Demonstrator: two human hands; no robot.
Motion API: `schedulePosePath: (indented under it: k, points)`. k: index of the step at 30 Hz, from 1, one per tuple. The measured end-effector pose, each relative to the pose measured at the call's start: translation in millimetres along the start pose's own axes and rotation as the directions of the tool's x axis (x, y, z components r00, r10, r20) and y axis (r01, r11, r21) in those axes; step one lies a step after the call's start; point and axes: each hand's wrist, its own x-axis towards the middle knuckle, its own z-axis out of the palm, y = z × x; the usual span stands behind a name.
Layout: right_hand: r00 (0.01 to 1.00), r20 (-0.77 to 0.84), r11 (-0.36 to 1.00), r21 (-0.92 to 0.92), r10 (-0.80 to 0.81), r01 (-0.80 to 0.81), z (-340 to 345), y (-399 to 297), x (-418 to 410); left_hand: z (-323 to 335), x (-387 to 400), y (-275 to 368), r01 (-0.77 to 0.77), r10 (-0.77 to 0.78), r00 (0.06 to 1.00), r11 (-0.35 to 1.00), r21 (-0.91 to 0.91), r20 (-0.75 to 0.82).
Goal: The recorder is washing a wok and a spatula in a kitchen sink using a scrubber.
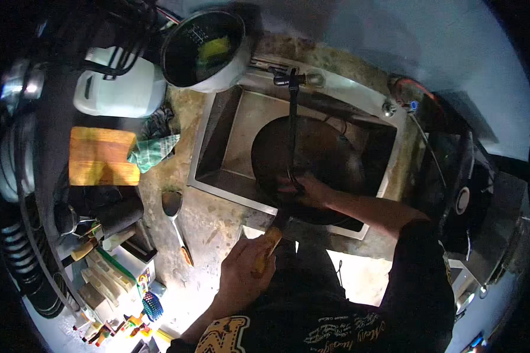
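A dark wok (318, 145) lies tilted in the metal sink (238, 200), its near side over the front rim. My left hand (245, 269) is wrapped around the wok's wooden handle (265, 253). My right hand (311, 189) reaches over the wok's near part, at the lower end of the long black faucet spout (293, 128). The spout crosses in front of some of the fingers. Shadow and blur hide whether this hand grips the spout or something else. At the sink's back edge stands the faucet body (285, 78).
Left of the sink are a cooking pot (240, 66) with something yellow-green inside, a white jug (115, 95), a wooden cutting board (104, 156) and a green cloth (152, 152). A spatula (174, 220) lies on the counter. Farther right sits a dark stove (459, 198).
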Motion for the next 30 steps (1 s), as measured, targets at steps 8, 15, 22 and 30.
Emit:
schedulePosePath:
  k: [8,15,22,30]
  points:
    - [0.998,-0.033,0.993,-0.11,0.048,-0.051,-30,-37,30,-1,2,-11,0.108,-0.11,0.993,0.993,-0.038,-0.048]
    - [0.754,-0.042,0.755,0.016,0.655,-0.655,-75,42,-8,10,0,-10,0.065,-0.065,0.998,0.994,-0.088,-0.006]
    - [0.74,-0.075,0.738,-0.061,0.668,-0.672,-107,35,-27,-5,10,-5,0.204,-0.206,0.978,0.977,-0.054,-0.036]
    - [0.949,-0.313,0.672,-0.7,0.016,-0.242,-16,107,-29,-18,33,9,0.299,-0.319,0.937,0.943,0.147,0.141]
